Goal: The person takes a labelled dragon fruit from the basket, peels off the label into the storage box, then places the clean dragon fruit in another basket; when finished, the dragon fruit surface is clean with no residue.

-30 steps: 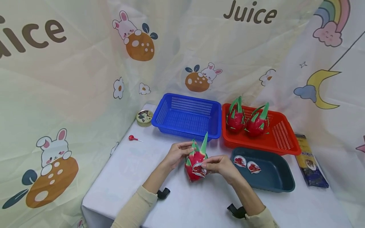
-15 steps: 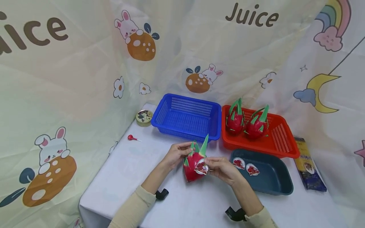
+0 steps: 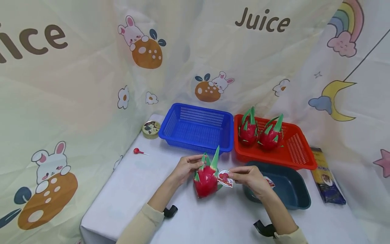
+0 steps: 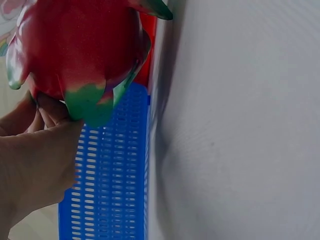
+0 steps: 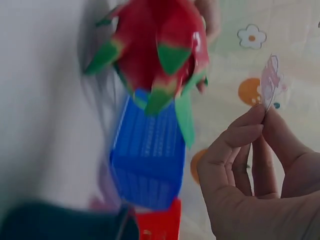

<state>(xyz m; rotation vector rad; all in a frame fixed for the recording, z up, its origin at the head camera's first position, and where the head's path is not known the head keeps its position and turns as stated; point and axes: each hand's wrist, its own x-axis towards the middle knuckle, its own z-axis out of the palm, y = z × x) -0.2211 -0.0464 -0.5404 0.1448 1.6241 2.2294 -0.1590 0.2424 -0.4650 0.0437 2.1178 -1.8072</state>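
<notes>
A red dragon fruit with green leaf tips (image 3: 207,183) is held upright over the white table. My left hand (image 3: 186,168) grips it by the green leaves at its top left; in the left wrist view, the fruit (image 4: 85,45) hides parts of the fingertips. Just right of the fruit, my right hand (image 3: 250,179) pinches a round sticker (image 3: 224,178) with a red fruit picture between thumb and forefinger. The right wrist view shows the sticker (image 5: 270,82) nearly edge-on, apart from the fruit. Another sticker (image 3: 269,182) lies in the dark teal tray (image 3: 300,200), partly behind my right hand.
Behind the hands stands a blue basket (image 3: 195,130). To its right, a red basket (image 3: 300,149) holds two dragon fruits (image 3: 270,138). A round tin (image 3: 151,129) and a small red-handled tool (image 3: 137,151) lie at left; a yellow-blue packet (image 3: 327,179) lies at right.
My right hand has drawn the sticker off to the right, from in front of the dragon fruit to beside it. The left hand keeps its hold. The head view has shifted slightly.
</notes>
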